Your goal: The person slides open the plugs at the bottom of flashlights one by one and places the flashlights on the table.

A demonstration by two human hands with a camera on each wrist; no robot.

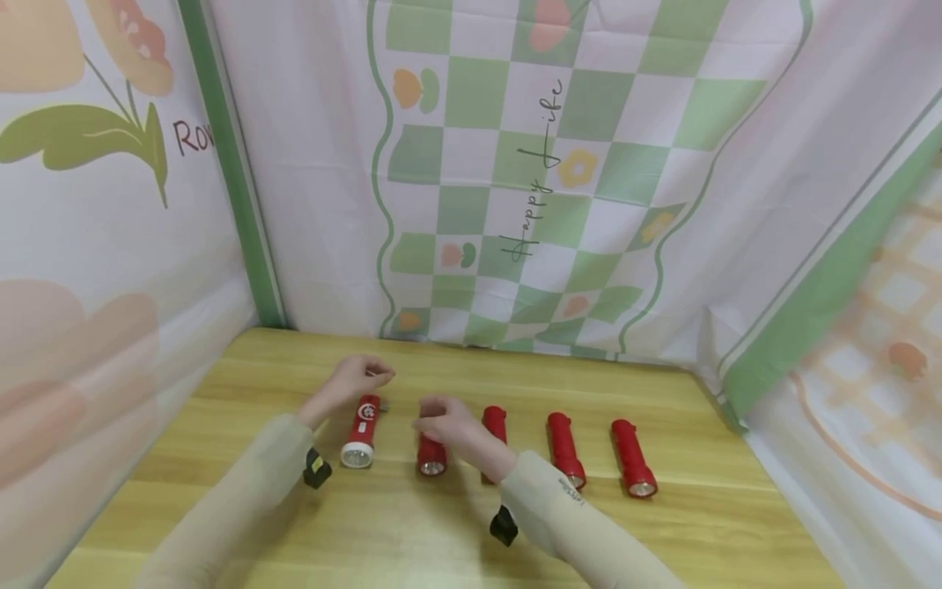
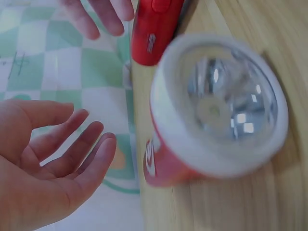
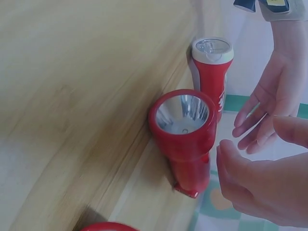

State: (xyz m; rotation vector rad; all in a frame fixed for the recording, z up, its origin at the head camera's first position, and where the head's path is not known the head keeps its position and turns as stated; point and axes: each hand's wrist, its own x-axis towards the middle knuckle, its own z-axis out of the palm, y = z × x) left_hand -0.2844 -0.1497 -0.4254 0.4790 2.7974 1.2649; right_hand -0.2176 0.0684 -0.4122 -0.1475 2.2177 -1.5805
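A red flashlight with a white-rimmed head (image 1: 356,455) lies at the left of a row, lens toward me. My left hand (image 1: 358,378) hovers just beyond its tail end, fingers loosely bent around nothing. Beside it lies an all-red flashlight (image 1: 432,458), its back part hidden under my right hand (image 1: 458,427) in the head view. In the right wrist view that right hand (image 3: 264,185) is next to the flashlight's body (image 3: 185,130), thumb and fingers apart, holding nothing. The left wrist view shows the left hand (image 2: 57,168) with relaxed fingers, apart from the white-rimmed head (image 2: 219,106).
Farther right lie three more red flashlights: one partly behind my right wrist (image 1: 495,421), one in the middle (image 1: 562,442), one at the end (image 1: 631,458). A small grey piece (image 1: 384,405) sits beside the white-rimmed one's tail. Printed curtains (image 1: 316,245) border the wooden table (image 1: 412,540).
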